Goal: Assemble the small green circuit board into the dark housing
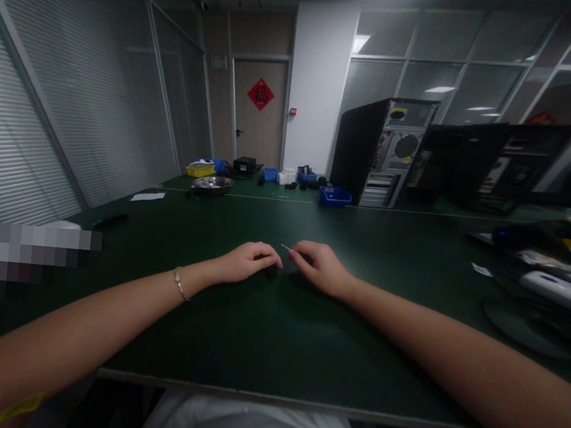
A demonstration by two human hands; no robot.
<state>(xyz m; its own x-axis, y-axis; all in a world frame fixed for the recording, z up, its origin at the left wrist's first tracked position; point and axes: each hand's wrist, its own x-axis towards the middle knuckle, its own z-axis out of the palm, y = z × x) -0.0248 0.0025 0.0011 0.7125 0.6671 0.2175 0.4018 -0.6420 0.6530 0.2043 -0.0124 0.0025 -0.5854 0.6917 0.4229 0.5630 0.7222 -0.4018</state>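
Dark green matting covers the table (pixel 274 346), where both hands rest near the middle. The right hand (pixel 318 267) pinches a thin, pale pin-like piece (pixel 286 247) (too small to identify), its tip pointing left. The left hand (pixel 251 262) curls closed over a small dark object (pixel 271 273), mostly hidden.

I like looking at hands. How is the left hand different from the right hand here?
The left hand has a bracelet on its wrist; the right hand has a bare wrist. The right hand pinches a thin pale sliver; the left hand curls over a small dark object. Both rest on the green table.
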